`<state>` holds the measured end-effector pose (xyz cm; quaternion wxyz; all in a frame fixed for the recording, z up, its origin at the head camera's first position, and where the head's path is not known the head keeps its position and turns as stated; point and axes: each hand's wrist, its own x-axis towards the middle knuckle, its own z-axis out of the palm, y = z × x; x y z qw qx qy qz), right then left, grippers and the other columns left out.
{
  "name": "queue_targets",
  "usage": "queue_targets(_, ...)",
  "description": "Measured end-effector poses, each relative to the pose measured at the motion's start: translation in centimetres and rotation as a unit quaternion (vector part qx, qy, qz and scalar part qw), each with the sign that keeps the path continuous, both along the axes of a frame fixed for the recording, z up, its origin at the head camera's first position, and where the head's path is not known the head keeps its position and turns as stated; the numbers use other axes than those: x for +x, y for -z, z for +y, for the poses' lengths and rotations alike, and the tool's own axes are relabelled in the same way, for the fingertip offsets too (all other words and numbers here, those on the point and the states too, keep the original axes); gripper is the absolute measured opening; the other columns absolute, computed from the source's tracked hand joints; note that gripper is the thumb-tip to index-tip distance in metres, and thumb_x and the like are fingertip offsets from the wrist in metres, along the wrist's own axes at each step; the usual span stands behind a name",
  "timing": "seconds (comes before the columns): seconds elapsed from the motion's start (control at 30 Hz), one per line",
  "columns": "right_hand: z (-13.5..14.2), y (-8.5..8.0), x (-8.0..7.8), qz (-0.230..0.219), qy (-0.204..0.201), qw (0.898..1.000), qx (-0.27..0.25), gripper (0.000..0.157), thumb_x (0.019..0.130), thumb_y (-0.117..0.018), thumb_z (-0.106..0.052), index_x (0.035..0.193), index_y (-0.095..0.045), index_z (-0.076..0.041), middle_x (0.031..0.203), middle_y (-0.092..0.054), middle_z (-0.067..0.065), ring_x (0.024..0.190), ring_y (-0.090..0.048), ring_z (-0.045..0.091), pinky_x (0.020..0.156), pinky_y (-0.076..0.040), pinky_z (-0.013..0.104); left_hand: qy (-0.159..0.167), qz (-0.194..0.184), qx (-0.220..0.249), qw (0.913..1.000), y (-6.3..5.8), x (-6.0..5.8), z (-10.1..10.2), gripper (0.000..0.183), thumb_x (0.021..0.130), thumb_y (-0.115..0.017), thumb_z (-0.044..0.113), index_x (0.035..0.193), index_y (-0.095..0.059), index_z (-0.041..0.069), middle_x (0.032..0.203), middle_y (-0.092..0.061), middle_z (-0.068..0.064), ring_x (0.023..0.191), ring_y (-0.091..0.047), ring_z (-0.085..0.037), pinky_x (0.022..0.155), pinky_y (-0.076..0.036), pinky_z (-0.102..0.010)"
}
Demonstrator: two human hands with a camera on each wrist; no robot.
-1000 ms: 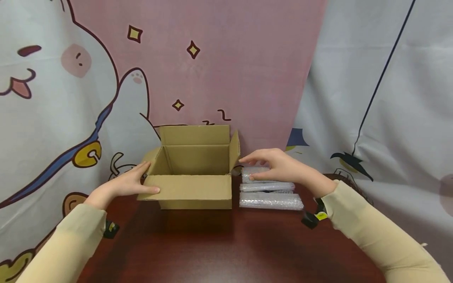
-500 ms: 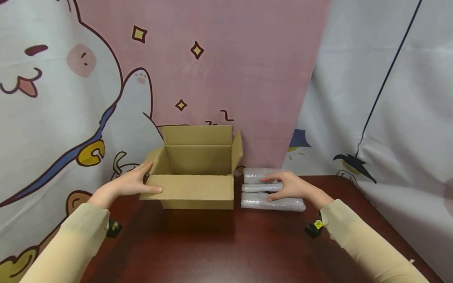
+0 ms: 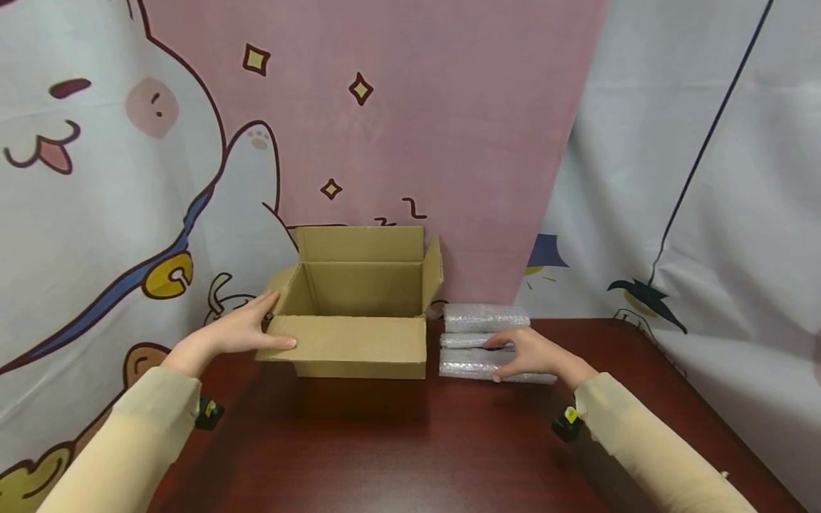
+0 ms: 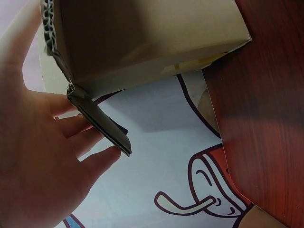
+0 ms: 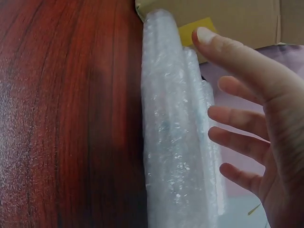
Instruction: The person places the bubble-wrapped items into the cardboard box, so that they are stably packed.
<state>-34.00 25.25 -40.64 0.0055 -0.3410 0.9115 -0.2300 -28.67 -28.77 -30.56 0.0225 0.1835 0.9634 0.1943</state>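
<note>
Carton [image 3: 365, 288], one, cardboard: upright on the counter [image 3: 346, 463], mouth open, flaps folded outward; no package shows in its visible interior, the bottom being hidden.

Packages, three, long, bubble-wrapped: lying side by side on the counter, just right of the carton. Near package [image 3: 471, 363]; middle package [image 3: 463, 340]; far package [image 3: 486, 318].

Left hand [image 3: 231, 333]: at the carton's near left corner; grip spread, thumb on the near flap [image 3: 346, 337], fingers against the left flap [image 3: 282, 280].

Right hand [image 3: 539, 354]: over the near and middle packages; grip spread, thumb to the near side, fingers to the far side, nothing pinched. Contact with the wrap: cannot tell.

Step in hand, as judged: reaching for a package, probably the near one, with the carton steadied. Next move calls for: right grip lowered, thumb and fingers brought together across the package, lightly, the wrap looking soft and slippery.
</note>
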Motion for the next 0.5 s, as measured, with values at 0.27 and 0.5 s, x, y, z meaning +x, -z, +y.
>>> queue_targets(0.27, 0.0, 1.1, -0.5, 0.02, 0.019, 0.999, 0.038, 0.062, 0.07, -0.084, -0.049, 0.119, -0.071, -0.014, 0.117, -0.067, 0.0, 0.109, -0.061, 0.023, 0.088, -0.05, 0.046, 0.002, -0.003, 0.0, 1.0, 0.0, 0.0, 0.0, 0.114, 0.081, -0.071, 0.055, 0.151, -0.01, -0.009, 0.154, -0.009, -0.035, 0.139, -0.013, -0.052, 0.105, -0.021, -0.066)
queue_targets(0.5, -0.3, 1.7, -0.6, 0.038, 0.019, 0.997, 0.063, 0.056, 0.071, -0.085, -0.043, 0.118, -0.071, -0.017, 0.117, -0.067, -0.001, 0.108, -0.061, 0.02, 0.084, -0.051, 0.041, 0.001, -0.003, -0.001, 1.0, -0.1, 0.0, -0.1, 0.113, 0.081, -0.071, 0.056, 0.151, -0.01, -0.01, 0.154, -0.009, -0.035, 0.139, -0.013, -0.052, 0.106, -0.02, -0.066)
